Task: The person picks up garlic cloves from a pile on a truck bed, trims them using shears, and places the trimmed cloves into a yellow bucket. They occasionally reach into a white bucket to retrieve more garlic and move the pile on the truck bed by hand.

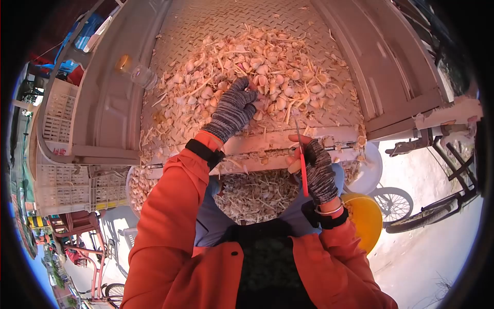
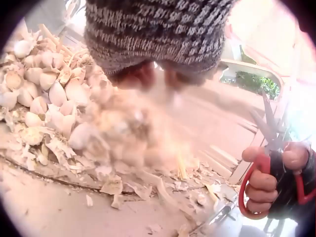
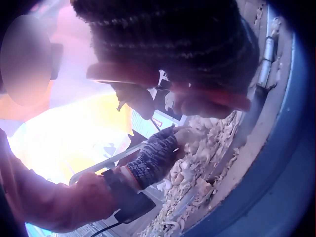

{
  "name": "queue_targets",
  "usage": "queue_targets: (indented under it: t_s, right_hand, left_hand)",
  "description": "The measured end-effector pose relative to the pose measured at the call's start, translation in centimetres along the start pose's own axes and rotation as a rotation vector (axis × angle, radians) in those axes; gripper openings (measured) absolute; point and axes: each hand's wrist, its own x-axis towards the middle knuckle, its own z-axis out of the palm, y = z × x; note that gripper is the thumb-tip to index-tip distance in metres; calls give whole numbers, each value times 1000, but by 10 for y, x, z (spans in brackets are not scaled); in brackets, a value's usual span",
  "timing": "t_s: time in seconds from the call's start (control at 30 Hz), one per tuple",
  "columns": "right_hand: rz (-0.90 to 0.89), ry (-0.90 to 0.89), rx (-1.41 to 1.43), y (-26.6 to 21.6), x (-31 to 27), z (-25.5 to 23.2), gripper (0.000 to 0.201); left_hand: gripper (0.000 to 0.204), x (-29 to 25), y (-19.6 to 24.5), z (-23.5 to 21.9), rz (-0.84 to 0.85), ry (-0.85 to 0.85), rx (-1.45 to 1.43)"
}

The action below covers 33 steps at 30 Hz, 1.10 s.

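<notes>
Two gloved grips: the right grip is curled round red-handled scissors, blades apart, at the near edge of a metal bed; the left grip lies at the near side of the garlic heap on that bed, and whether it pinches anything cannot be told. Likely hazards: parted blades could nick the left fingertips if both meet on one piece; a hasty sweep could spill loose garlic over the edge.

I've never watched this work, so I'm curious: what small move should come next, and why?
Perhaps the grey-striped, knit-gloved left hand should lift one piece from the pale garlic heap toward the red-handled metal scissors: it is at the heap, and the similarly gloved right hand holds the scissors open.
</notes>
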Motion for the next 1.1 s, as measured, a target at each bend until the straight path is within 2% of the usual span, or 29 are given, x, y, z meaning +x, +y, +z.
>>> queue_targets:
  t_s: [0.07,0.1,0.17,0.2,0.23,0.3,0.37,0.43,0.5,0.57,0.63,0.7,0.73,0.77,0.8,0.83,0.87,0.9,0.97,1.0,1.03,1.07,1.1]
  right_hand:
    - [-103,40,-84,3,-3,-3,48]
    - [-111,42,-85,5,-6,-4,48]
    - [-146,63,-26,8,-11,-1,45]
    - [-147,54,-35,7,-16,1,45]
    - [-158,50,-36,5,-20,3,45]
    - [-131,-18,-151,0,-32,6,45]
    - [-161,-14,-176,-8,-42,9,45]
    - [-187,-3,-197,-20,-53,13,46]
    - [-333,1,-495,-35,-61,14,48]
    - [-316,4,-478,-30,-65,17,48]
    - [-361,38,-478,-25,-72,22,43]
    - [-319,27,-512,-28,-75,21,41]
    - [-295,-25,-531,-27,-75,20,39]
    - [-269,-77,-548,-26,-75,19,36]
    - [-263,-80,-548,-22,-74,19,36]
    - [-172,-175,-290,-17,-72,19,32]
    - [-81,-263,-31,-15,-70,20,28]
    - [-78,-262,-33,-17,-69,18,28]
    - [470,-475,437,-26,-70,17,25]
    - [521,-550,681,-19,-72,19,24]
    - [531,-552,685,-11,-70,21,24]
    - [575,-581,861,-2,-68,24,26]
    - [617,-604,1037,8,-66,25,29]
  left_hand:
    - [23,-3,9,-17,-61,79,-333]
    - [23,-8,15,-19,-54,84,-331]
    - [21,-26,31,-26,-338,67,-1270]
    - [21,-35,39,-28,-407,148,-1483]
    - [21,-44,44,-27,-398,155,-1480]
    - [20,-65,51,-19,-568,163,-1531]
    - [21,-89,63,-9,-576,187,-1554]
    - [20,-109,76,-6,-451,168,-1390]
    - [19,-125,88,-13,-444,189,-1348]
    - [20,-138,94,-17,-323,194,-1124]
    - [21,-147,102,-21,-320,203,-1114]
    - [19,-151,112,-28,-350,160,-890]
    - [17,-152,111,-28,-308,176,-839]
    - [17,-153,112,-29,-312,174,-841]
    - [15,-153,112,-29,-323,177,-1000]
    - [14,-153,112,-28,-333,180,-1160]
    - [14,-153,109,-28,-338,176,-1163]
    - [13,-153,104,-30,-353,170,-1178]
    - [11,-150,96,-28,-370,171,-1194]
    - [11,-148,91,-25,-328,174,-1168]
    - [12,-149,88,-21,-294,172,-1142]
    - [11,-148,90,-20,-105,160,-1011]
    - [11,-149,90,-15,-119,153,-1015]
